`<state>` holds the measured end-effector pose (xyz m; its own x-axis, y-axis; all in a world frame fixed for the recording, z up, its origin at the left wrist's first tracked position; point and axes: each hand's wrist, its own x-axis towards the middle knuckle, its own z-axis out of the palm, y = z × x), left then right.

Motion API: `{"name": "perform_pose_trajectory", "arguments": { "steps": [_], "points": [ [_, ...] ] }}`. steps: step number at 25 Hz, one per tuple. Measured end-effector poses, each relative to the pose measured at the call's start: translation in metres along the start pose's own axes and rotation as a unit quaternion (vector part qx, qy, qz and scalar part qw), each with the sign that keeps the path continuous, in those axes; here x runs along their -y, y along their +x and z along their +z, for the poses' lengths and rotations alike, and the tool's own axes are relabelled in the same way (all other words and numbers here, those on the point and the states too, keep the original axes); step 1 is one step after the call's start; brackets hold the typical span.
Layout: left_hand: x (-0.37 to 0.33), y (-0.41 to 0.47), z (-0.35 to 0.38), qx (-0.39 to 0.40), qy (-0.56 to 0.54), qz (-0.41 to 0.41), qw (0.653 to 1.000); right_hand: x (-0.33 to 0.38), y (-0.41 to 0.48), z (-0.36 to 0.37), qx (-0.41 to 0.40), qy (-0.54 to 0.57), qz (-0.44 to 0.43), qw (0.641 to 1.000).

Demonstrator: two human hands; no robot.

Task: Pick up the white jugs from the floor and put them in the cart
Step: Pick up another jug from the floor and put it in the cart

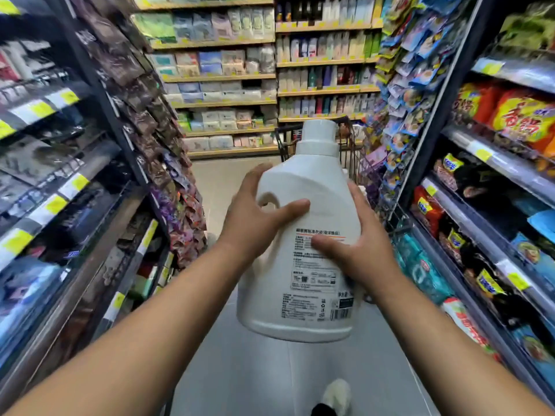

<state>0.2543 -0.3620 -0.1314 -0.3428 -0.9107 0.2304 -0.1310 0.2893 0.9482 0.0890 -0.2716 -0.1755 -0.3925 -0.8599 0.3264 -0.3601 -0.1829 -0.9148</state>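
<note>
**While Clamped in Both Grips, Jug (303, 259) Is Held Above the Floor (240, 370)**

As both bare arms are stretched forward, the white jug is held between the left grip (252, 226) and the right grip (363, 247), clear of the floor and at the middle of the view. It is kept nearly upright, cap uppermost, with its printed label turned toward the camera. The left grip is clamped on the jug's left shoulder by the moulded handle: the thumb is laid across the front face, and the fingers are wrapped round the far side. The right grip is clamped on the right side, with its thumb pressed on the upper lines of the label and its fingers curled behind the wall. A cart (282, 142) is seen farther down the aisle, just behind the jug's neck and largely hidden by it; what lies inside cannot be told. Shelves (495, 181) stocked with packets (399, 94) are ranged on either side and across the aisle's end. A pale shoe (336, 394) is seen on the floor at the bottom edge, below the jug.
</note>
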Motion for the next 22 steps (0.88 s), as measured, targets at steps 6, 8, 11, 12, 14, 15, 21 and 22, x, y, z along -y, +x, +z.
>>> {"name": "perform_pose_trajectory", "arguments": {
  "steps": [6, 8, 11, 12, 14, 15, 21, 22],
  "points": [
    [0.045, 0.131, 0.088, 0.061, 0.017, -0.017, 0.998, -0.101, 0.117, -0.043, -0.016, -0.006, 0.045, 0.999],
    [0.056, 0.173, 0.115, 0.074, 0.017, -0.031, 0.997, -0.123, 0.155, -0.058, -0.017, 0.006, 0.060, 0.998],
    [0.069, 0.228, 0.152, 0.097, 0.002, -0.046, 0.994, -0.155, 0.204, -0.077, -0.019, 0.027, 0.088, 0.996],
    [0.073, 0.242, 0.161, 0.105, 0.000, -0.046, 0.993, -0.165, 0.217, -0.081, -0.021, 0.031, 0.097, 0.995],
    [0.084, 0.270, 0.177, 0.117, 0.006, -0.050, 0.992, -0.186, 0.240, -0.088, -0.026, 0.037, 0.111, 0.993],
    [0.091, 0.286, 0.185, 0.126, 0.014, -0.051, 0.991, -0.195, 0.252, -0.090, -0.033, 0.035, 0.116, 0.992],
    [0.144, 0.384, 0.230, 0.219, 0.044, -0.042, 0.974, -0.252, 0.316, -0.097, -0.074, 0.016, 0.163, 0.984],
    [0.156, 0.402, 0.237, 0.232, 0.039, -0.042, 0.971, -0.261, 0.328, -0.096, -0.084, 0.004, 0.174, 0.981]
  ]
}}
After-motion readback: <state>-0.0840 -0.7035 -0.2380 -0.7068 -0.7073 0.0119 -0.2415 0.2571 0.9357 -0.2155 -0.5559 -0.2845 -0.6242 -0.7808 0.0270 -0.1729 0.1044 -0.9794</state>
